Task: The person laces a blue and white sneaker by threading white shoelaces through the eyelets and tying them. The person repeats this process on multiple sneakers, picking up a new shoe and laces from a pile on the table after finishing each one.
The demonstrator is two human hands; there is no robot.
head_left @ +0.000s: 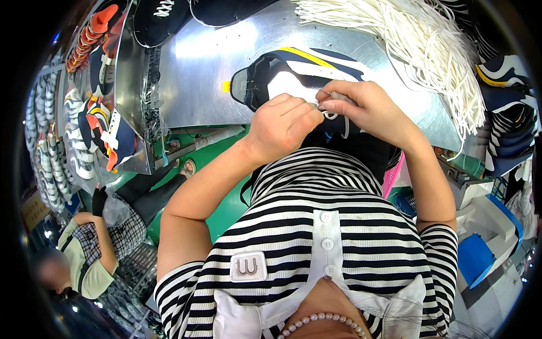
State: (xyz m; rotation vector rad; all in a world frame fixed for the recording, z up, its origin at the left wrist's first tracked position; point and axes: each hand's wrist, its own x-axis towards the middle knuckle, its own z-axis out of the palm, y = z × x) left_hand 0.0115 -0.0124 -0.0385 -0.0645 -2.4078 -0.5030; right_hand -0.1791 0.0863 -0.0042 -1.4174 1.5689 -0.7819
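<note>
A navy and white shoe upper [307, 58] with a yellow stripe lies on the metal table in front of me, its heel opening to the left and a white panel inside it. My left hand [282, 125] is closed in a fist over the near side of the upper; what its fingers hold is hidden. Just right of it, my right hand [375, 110] pinches a small tool with a greyish handle [342, 98], its tip close to the left fingers. Below the fingers, a white lace [345, 129] curves over the dark near side of the upper.
White laces [406, 42] lie in a large bundle at the back right. Dark shoe uppers [161, 20] sit at the far left, and more uppers are stacked [511, 113] at right. Orange-trimmed pieces [104, 133] hang left. Another person [93, 248] is at lower left.
</note>
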